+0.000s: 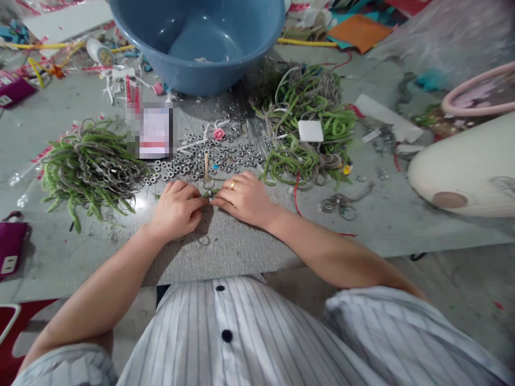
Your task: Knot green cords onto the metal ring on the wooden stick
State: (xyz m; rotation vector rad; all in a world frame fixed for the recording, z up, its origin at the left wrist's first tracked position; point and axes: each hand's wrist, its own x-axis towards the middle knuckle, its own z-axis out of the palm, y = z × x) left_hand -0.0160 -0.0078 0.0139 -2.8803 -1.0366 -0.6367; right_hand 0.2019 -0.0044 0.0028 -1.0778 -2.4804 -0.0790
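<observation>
In the head view my left hand point(178, 210) and my right hand point(246, 200) meet over the table's near part, fingertips almost touching. Between them they pinch a short green cord point(216, 191), with a small metal nut point(210, 194) at the pinch. Fingers hide most of the cord. Just beyond, a thin wooden stick point(206, 165) stands upright. Many loose metal nuts point(185, 168) are spread behind my hands, with a pink rose point(219, 133) among them. A thin cord loop point(203, 240) lies on the table below my fingers.
Green and grey cords form a bundle point(90, 166) at left and a tangled pile point(317, 107) at right. A blue basin point(209, 72) stands behind. A phone point(155, 128) lies left of centre. At the right is a cream rounded object point(466, 166); a purple box point(11, 247) sits far left.
</observation>
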